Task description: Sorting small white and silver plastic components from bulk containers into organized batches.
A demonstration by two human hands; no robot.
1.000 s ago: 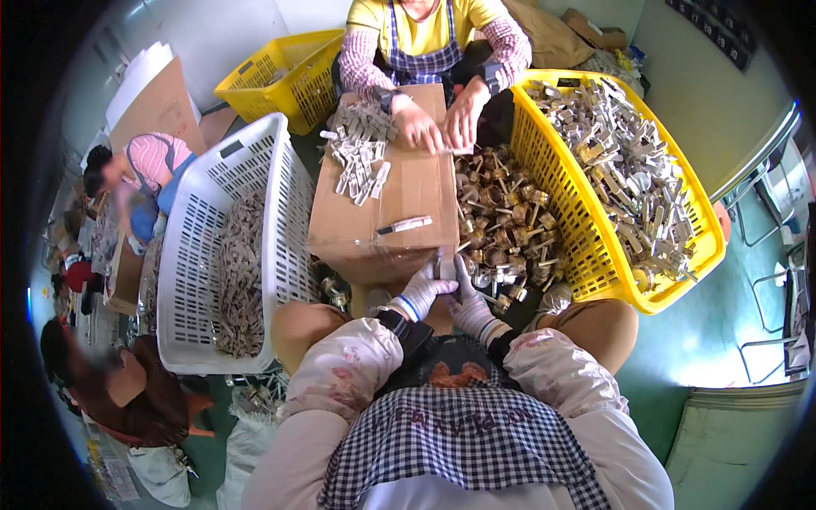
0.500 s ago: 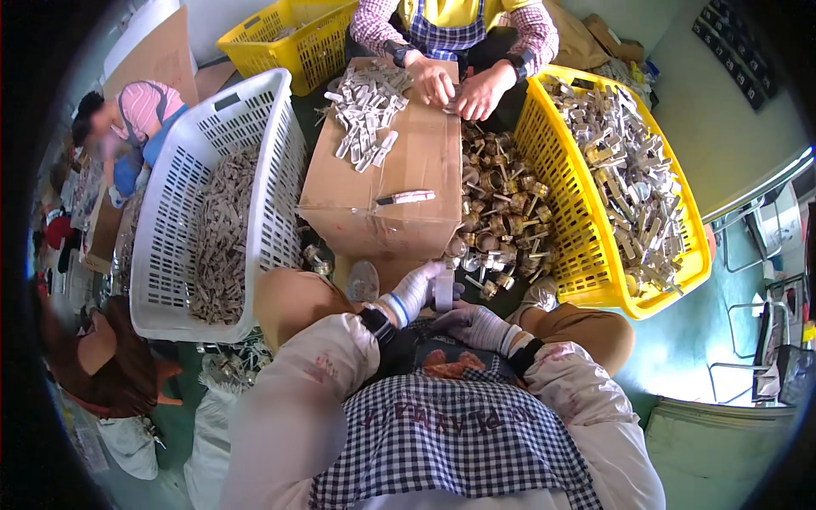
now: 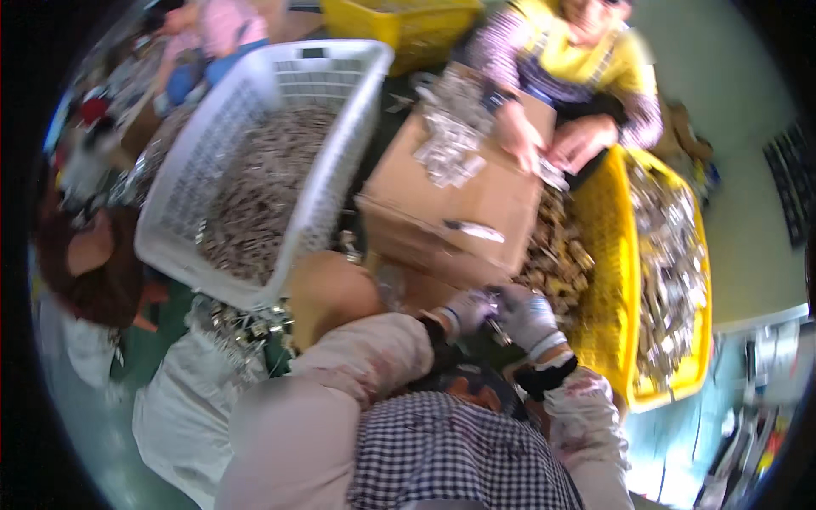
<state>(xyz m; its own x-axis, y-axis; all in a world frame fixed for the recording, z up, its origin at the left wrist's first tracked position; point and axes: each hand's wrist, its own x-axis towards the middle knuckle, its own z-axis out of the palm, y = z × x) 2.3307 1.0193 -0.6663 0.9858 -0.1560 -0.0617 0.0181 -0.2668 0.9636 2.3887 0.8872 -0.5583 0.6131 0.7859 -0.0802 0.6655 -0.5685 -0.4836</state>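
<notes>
My left hand (image 3: 469, 311), in a pale glove, is closed just in front of the cardboard box. Beside it and almost touching is my gloved right hand (image 3: 527, 321), its fingers curled inward. A small dark, shiny metal part (image 3: 498, 331) shows between and below the fingers; motion blur hides its exact kind. Beyond my hands, to the right of the box, lies a heap of brass-coloured metal parts (image 3: 557, 255). The cardboard box (image 3: 425, 217) carries a pile of flat grey metal pieces (image 3: 450, 140) and a marker pen (image 3: 473, 229).
A white basket (image 3: 161, 242) of grey pieces stands left, a yellow basket (image 3: 629, 297) of metal parts right. Another yellow basket (image 3: 408, 38) is behind. Across the box, a co-worker's hands (image 3: 552, 146) hold a small piece. A white sack (image 3: 183, 425) lies lower left.
The whole view has swung, shifting the baskets and box. My hands have come closer together and right in the picture. The flat grey piece seen upright at my left hand no longer shows.
</notes>
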